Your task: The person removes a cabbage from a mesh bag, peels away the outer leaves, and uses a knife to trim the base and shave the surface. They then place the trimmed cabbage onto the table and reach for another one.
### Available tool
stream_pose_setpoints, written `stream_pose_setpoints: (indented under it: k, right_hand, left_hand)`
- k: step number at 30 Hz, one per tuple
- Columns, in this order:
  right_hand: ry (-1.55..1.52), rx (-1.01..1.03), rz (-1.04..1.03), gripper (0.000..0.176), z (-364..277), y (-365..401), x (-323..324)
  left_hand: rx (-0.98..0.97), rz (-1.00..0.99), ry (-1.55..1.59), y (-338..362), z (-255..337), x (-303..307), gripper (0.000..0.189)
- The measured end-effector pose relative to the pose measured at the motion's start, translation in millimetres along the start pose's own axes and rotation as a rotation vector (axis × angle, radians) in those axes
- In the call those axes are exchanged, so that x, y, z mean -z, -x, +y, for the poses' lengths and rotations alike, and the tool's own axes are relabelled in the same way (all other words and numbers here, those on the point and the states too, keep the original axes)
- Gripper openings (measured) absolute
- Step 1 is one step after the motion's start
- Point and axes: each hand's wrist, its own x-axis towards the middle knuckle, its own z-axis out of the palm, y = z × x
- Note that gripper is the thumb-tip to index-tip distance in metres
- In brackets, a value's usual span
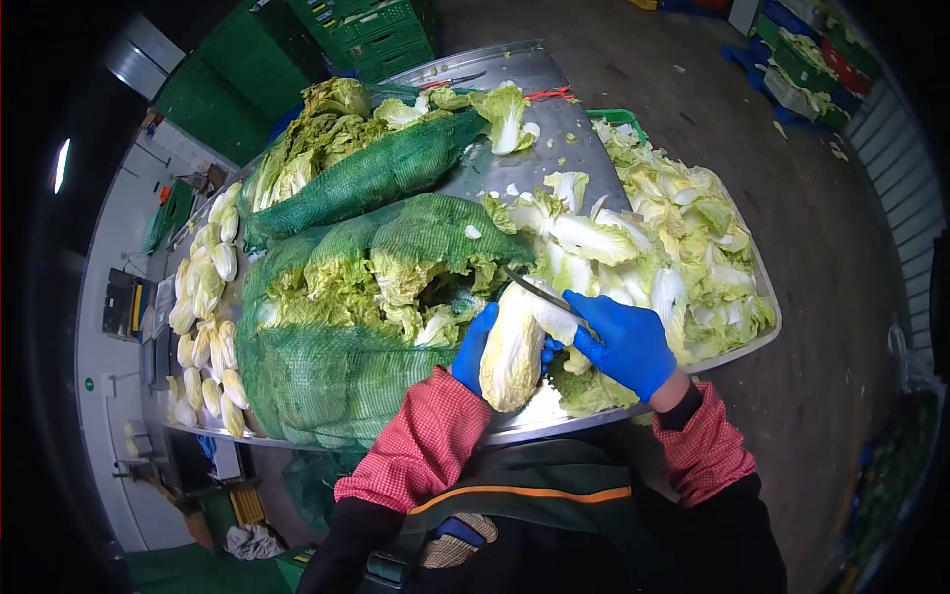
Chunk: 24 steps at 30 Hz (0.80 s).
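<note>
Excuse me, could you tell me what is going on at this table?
A person in blue gloves is handling a pale cabbage: the left hand holds it, while the right hand holds a knife with its blade at the cabbage's upper end. Green net sacks with leafy cabbage inside lie on the table. Pale heads sit at its left side, and loose leaves fill a tub on the right.

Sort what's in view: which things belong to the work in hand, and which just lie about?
In the work:
cabbage head in the left hand
knife in the right hand
green net sacks of cabbage
tub of leaves
pale heads at left

Just lying about, apparently:
red strip on the table
stacked green crates behind
</note>
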Motion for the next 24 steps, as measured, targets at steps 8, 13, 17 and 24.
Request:
stream_pose_setpoints:
  k: [8, 13, 17, 24]
  right_hand:
    - [0.045, 0.046, -0.112, 0.037, 38, -1, -3]
    - [0.072, -0.290, -0.061, 0.053, 100, 27, -41]
    - [-0.544, -0.515, -0.237, 0.062, 39, -7, -18]
    - [-1.545, -0.694, 0.083, 0.043, -32, -67, -74]
  left_hand:
    - [0.009, -0.032, -0.062, 3, 2, -11, 0.073]
    - [-0.115, -0.152, -0.009, 19, 8, -42, 0.071]
    - [-0.141, 0.214, -0.388, 10, 35, -36, 0.064]
    - [-0.480, 0.058, -0.539, 46, 53, -40, 0.081]
